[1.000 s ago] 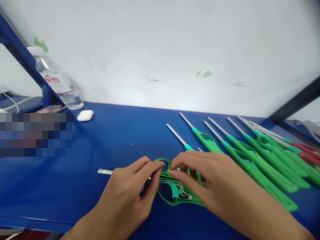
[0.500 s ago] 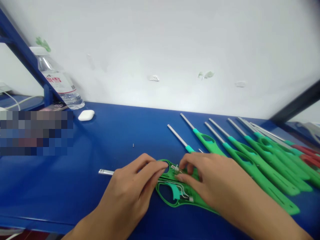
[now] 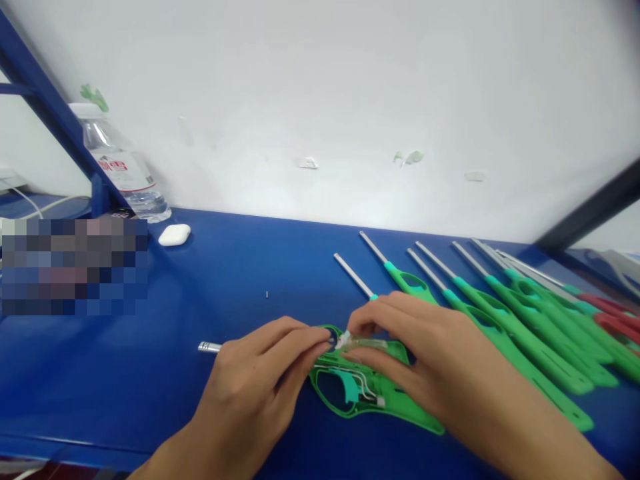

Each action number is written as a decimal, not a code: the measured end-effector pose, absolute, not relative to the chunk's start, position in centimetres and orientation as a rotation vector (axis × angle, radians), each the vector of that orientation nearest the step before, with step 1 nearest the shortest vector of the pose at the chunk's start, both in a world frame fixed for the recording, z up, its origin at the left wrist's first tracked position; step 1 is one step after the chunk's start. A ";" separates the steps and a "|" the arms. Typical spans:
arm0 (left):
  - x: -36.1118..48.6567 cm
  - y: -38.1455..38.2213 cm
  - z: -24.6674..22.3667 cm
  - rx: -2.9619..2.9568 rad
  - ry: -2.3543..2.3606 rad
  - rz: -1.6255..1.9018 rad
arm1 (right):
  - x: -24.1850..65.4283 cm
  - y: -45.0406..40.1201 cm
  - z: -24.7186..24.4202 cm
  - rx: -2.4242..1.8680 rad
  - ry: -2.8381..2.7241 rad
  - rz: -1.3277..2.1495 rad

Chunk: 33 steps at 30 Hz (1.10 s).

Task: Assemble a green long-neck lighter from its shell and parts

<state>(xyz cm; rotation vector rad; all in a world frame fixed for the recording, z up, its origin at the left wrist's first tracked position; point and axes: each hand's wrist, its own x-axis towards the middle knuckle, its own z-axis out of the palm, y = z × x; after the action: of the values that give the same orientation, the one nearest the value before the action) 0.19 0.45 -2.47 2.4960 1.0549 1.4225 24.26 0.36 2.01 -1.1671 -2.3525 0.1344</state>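
An opened green lighter casing point(image 3: 417, 417) lies below my hands, with a teal trigger point(image 3: 351, 387), thin wires and a small black igniter part point(image 3: 369, 400) inside. Its silver tube point(image 3: 209, 347) sticks out to the left, past my left hand. My right hand point(image 3: 415, 340) is closed around a clear fuel tank point(image 3: 374, 344) with a white valve end, held over the upper casing part. My left hand point(image 3: 273, 363) pinches at the valve end, fingertips pressed together; what lies between them is too small to make out.
Several green long-neck lighters point(image 3: 505, 327) lie in a row to the right, red ones point(image 3: 607, 310) beyond them. A tiny metal pin point(image 3: 267, 294) lies on the blue table point(image 3: 225, 267). At the back left are a white earphone case point(image 3: 175, 235) and a water bottle point(image 3: 125, 170).
The fuel tank, mostly hidden by my right hand before, now shows raised over the casing in my right fingers. My left fingertips remain near its valve end. The view has shifted slightly.
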 end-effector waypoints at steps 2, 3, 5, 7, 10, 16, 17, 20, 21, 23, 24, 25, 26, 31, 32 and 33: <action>0.3 0.4 -2.5 2.482 1.042 1.406 | 24.3 0.4 2.0 -1.171 -2.353 0.150; 0.3 0.4 -2.6 2.478 1.035 1.401 | 24.4 0.4 2.0 -1.175 -2.353 0.156; 0.3 0.3 -2.7 2.476 1.030 1.401 | 24.5 0.4 1.8 -1.185 -2.353 0.168; 0.2 0.3 -2.7 2.479 1.035 1.395 | 24.7 0.5 1.6 -1.191 -2.366 0.179; 0.2 0.4 -2.7 2.485 1.041 1.388 | 24.8 0.6 1.5 -1.189 -2.378 0.179; 0.2 0.4 -2.5 2.472 1.020 1.367 | 24.5 0.6 1.6 -1.183 -2.402 0.162; 0.2 0.4 -2.5 2.468 1.019 1.362 | 24.3 0.7 1.7 -1.179 -2.405 0.159; 0.2 0.2 -2.5 2.470 1.015 1.354 | 23.9 0.7 1.9 -1.177 -2.410 0.151; 0.2 0.2 -2.5 2.471 1.015 1.359 | 23.9 0.6 2.0 -1.183 -2.411 0.149; 0.2 0.2 -2.6 2.475 1.021 1.370 | 23.9 0.6 2.0 -1.188 -2.403 0.138; 0.2 0.2 -2.6 2.477 1.031 1.374 | 23.9 0.6 1.9 -1.191 -2.399 0.134; 0.2 0.3 -2.6 2.479 1.043 1.377 | 24.0 0.6 1.9 -1.190 -2.394 0.128; 0.2 0.3 -2.6 2.480 1.053 1.381 | 24.1 0.6 1.8 -1.189 -2.391 0.126; 0.3 0.3 -2.6 2.476 1.044 1.368 | 24.2 0.6 1.7 -1.186 -2.383 0.131; 0.3 0.3 -2.6 2.476 1.041 1.367 | 24.1 0.6 1.7 -1.187 -2.385 0.135; 0.2 0.2 -2.6 2.476 1.042 1.368 | 24.0 0.6 1.8 -1.184 -2.385 0.135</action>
<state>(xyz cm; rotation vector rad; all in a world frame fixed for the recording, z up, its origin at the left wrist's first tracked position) 0.24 0.22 -2.65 2.4765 1.0416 1.3676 24.03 0.61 1.77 -1.1837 -2.3854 0.1351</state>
